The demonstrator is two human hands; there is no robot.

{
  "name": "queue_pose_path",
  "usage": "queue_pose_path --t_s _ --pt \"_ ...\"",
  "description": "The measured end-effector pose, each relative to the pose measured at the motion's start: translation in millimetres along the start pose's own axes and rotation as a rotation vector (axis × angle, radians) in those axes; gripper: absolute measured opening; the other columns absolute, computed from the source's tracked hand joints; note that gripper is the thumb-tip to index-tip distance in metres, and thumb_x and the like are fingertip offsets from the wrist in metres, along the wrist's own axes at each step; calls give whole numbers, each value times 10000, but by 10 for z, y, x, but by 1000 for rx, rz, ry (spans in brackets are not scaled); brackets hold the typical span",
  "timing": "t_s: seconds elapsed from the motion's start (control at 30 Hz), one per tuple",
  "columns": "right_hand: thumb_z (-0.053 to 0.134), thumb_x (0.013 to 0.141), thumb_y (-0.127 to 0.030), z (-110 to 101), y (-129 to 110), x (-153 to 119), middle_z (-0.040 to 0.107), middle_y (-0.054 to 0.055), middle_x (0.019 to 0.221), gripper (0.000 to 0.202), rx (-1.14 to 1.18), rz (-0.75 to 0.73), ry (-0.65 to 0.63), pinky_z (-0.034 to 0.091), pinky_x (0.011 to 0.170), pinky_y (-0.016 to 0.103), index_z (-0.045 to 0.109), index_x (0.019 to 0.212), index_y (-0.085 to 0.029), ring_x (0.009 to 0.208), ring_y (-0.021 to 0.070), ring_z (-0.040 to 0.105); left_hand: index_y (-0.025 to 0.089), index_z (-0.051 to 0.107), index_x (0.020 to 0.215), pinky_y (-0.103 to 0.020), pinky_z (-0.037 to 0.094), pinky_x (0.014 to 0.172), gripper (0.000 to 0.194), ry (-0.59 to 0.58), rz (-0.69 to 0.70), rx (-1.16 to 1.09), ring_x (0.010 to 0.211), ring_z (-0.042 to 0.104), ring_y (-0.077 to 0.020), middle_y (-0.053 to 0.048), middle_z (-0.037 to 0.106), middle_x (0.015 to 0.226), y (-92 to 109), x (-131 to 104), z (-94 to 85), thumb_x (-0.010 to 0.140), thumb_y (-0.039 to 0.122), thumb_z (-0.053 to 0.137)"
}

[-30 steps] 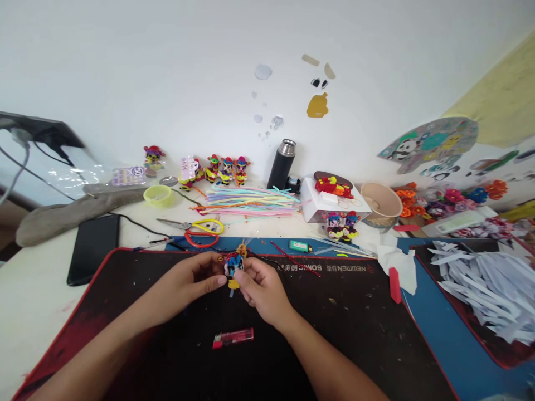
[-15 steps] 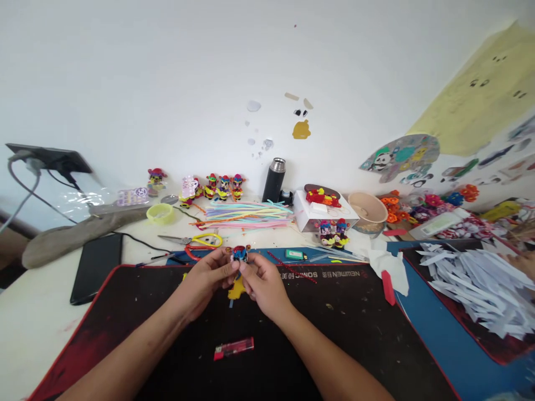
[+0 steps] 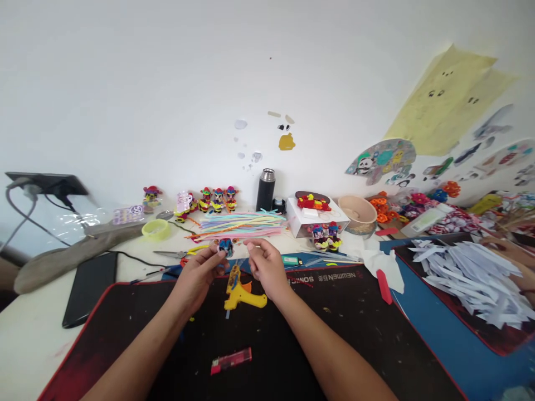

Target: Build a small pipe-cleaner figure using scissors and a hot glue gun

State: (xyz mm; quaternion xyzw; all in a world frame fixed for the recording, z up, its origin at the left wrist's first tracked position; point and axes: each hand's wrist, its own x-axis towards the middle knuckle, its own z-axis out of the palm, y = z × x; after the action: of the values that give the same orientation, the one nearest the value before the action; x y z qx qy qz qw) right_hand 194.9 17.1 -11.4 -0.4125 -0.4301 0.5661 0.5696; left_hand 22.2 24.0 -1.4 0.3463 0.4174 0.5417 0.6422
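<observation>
A small blue and dark figure head (image 3: pixel 226 247) is pinched between the fingers of my left hand (image 3: pixel 202 273), above the back edge of the black mat (image 3: pixel 334 334). My right hand (image 3: pixel 266 266) is a little to the right, apart from the figure, with its fingers curled and thumb and forefinger near each other; whether they hold something small I cannot make out. Below and between the hands, a yellow glue gun (image 3: pixel 244 296) lies on the mat. Nearer to me is a red lighter (image 3: pixel 231 360).
Behind the mat are pipe cleaners (image 3: pixel 242 224), scissors (image 3: pixel 171 254), a black flask (image 3: pixel 266 190), a white box (image 3: pixel 296 218) and several finished figures (image 3: pixel 218 200). Paper strips (image 3: pixel 472 275) lie at the right, beside part of another person's hand (image 3: pixel 507 250).
My right hand has come away from the figure, which stays in my left hand. The glue gun between them shows more fully. The view has shifted slightly.
</observation>
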Motion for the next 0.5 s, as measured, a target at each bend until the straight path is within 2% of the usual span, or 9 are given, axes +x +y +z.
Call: queue_pose_path --t_s 0.17,0.27,0.5 --pt "741 849 -627 -30 202 43 420 -118 484 499 1 -17 103 183 397 215 691 1042 -170 406 75 270 174 697 801 -239 422 573 466 7 33 69 602 547 -133 16 636 647 -102 -11 -34 599 481 984" --pt "741 852 -628 -91 280 4 427 -112 485 502 -52 -6 86 187 405 217 693 1030 -162 415 78 281 174 714 814 -240 398 569 455 -3 51 114 588 512 -126 19 631 631 -132 -16 -71 622 497 971" --pt "737 868 -617 -132 219 -63 436 -106 496 480 -95 -15 46 195 414 224 691 1036 -170 423 83 297 179 743 875 -253 395 610 443 -43 90 185 608 502 -130 19 641 651 -162 -68 -114 678 518 949"
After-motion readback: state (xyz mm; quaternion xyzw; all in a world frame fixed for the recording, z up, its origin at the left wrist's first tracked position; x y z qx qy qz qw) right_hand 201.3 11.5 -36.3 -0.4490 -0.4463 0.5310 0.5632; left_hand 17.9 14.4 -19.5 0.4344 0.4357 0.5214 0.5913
